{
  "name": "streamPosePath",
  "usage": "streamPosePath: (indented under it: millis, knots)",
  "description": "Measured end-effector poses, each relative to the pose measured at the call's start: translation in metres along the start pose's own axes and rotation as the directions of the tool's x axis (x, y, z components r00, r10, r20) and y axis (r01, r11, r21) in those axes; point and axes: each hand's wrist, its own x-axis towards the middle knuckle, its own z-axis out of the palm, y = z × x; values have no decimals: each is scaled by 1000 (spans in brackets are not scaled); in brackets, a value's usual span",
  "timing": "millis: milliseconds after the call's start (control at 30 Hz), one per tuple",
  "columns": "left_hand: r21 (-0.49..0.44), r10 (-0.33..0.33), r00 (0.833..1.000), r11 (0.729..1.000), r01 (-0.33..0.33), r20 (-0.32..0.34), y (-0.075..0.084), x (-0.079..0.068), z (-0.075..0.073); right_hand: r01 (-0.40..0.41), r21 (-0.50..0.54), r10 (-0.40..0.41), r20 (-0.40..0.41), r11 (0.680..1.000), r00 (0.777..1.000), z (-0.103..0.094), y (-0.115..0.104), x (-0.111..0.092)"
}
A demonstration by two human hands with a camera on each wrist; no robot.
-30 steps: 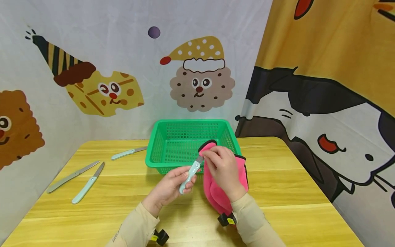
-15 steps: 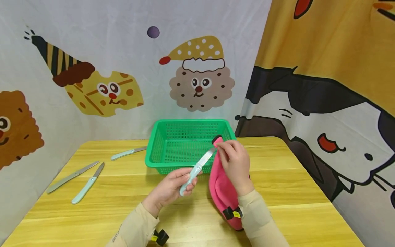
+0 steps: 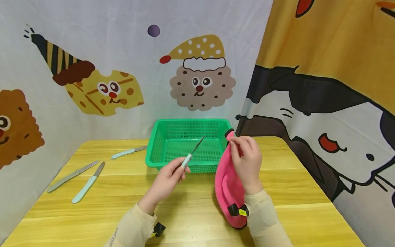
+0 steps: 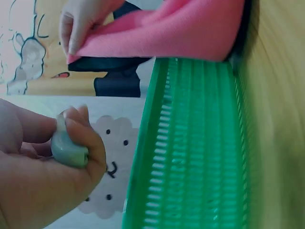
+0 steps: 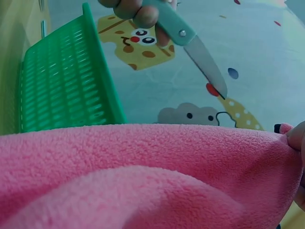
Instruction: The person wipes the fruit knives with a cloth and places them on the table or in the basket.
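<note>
My left hand [image 3: 166, 176] grips a folding knife by its pale green handle [image 3: 186, 160], in front of the green basket. Its blade [image 3: 197, 145] is out, pointing up and away. In the right wrist view the whole knife [image 5: 207, 66] shows against the wall cloth. The handle's butt end [image 4: 70, 151] sticks out of my fist in the left wrist view. To the right, my right hand [image 3: 248, 159] pinches the top corner of a pink fleecy cloth [image 3: 226, 178] with black edging. The cloth hangs down below that hand, apart from the blade.
A green plastic basket [image 3: 150, 151] with slotted sides stands at the back of the wooden table [image 3: 191, 219]. On the left lie three more knives with their blades out: one beside the basket [image 3: 124, 154], two nearer [image 3: 72, 176]. Cartoon-printed cloth [image 3: 123, 20] covers the walls behind.
My right hand has drawn the pink cloth away from the blade, up and to the right. My left hand has raised the knife slightly and turned it, so the blade appears edge-on.
</note>
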Motion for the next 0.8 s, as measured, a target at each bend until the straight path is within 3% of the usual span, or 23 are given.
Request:
streamPosePath:
  millis: [33, 100, 167, 267, 467, 667, 733, 800]
  knots:
    - [81, 35, 999, 996, -32, -34, 1, 0, 1, 3, 7, -3, -5, 1000, 1000, -1, -1, 1]
    - [250, 115, 989, 964, -90, -90, 2, 1, 2, 11, 17, -11, -13, 1000, 1000, -2, -3, 3]
    - [395, 196, 973, 909, -134, -122, 3, 2, 3, 23, 24, -22, -16, 999, 1000, -2, -5, 4]
    - [540, 275, 953, 825, -167, -126, 4, 4, 6, 39, 38, -38, -22, 998, 999, -2, -7, 5]
    - [696, 388, 917, 684, -218, -94, 5, 8, 14, 102, 52, -101, -30, 993, 994, 3, -16, 4]
    - [828, 535, 843, 493, -267, -47, 7, 12, 19, 192, 32, -191, -15, 981, 981, 12, -26, -2]
    - [848, 559, 828, 456, -270, -37, 7, 13, 20, 214, 26, -214, 0, 976, 977, 16, -28, -5]
    - [857, 569, 822, 439, -271, -32, 7, 12, 22, 232, 21, -232, 18, 972, 972, 19, -29, -8]
